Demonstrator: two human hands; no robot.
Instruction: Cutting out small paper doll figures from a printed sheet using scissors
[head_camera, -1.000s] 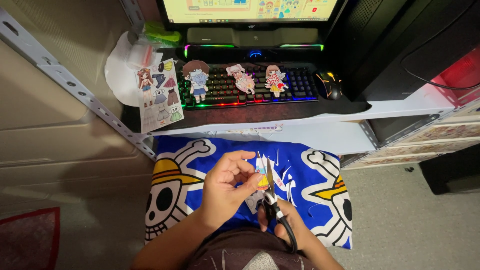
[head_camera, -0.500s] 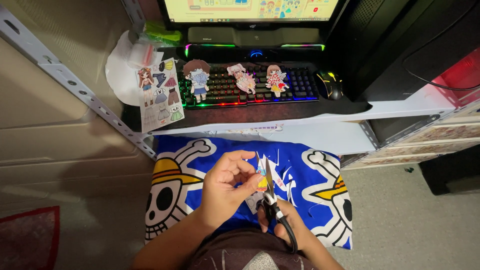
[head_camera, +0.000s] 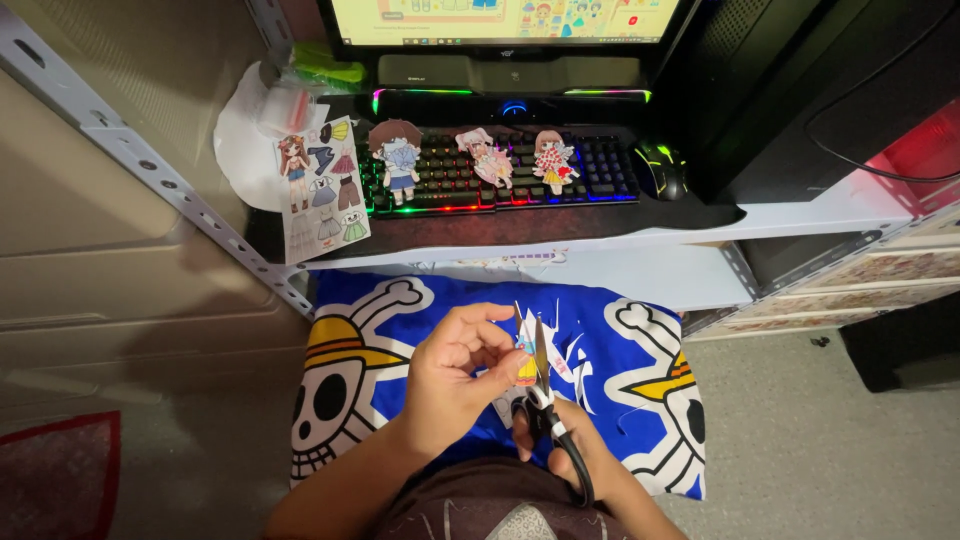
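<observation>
My left hand (head_camera: 462, 372) pinches a small colourful paper cut-out (head_camera: 525, 358) between thumb and fingers, low in the middle of the head view. My right hand (head_camera: 578, 452) grips black-handled scissors (head_camera: 545, 400), whose blades point up beside the cut-out. Both hands hover over a blue cushion (head_camera: 400, 330) printed with white skulls in straw hats. White paper scraps (head_camera: 575, 352) lie on the cushion just right of the blades.
A lit keyboard (head_camera: 500, 172) carries three paper dolls (head_camera: 398, 155); a sheet of paper doll clothes (head_camera: 320, 190) lies left of it. A mouse (head_camera: 662, 168) sits to the right, a monitor (head_camera: 500, 15) behind. A grey metal rail (head_camera: 150, 170) runs along the left.
Both hands stay in place over the cushion. The scissor blades have shifted slightly against the cut-out.
</observation>
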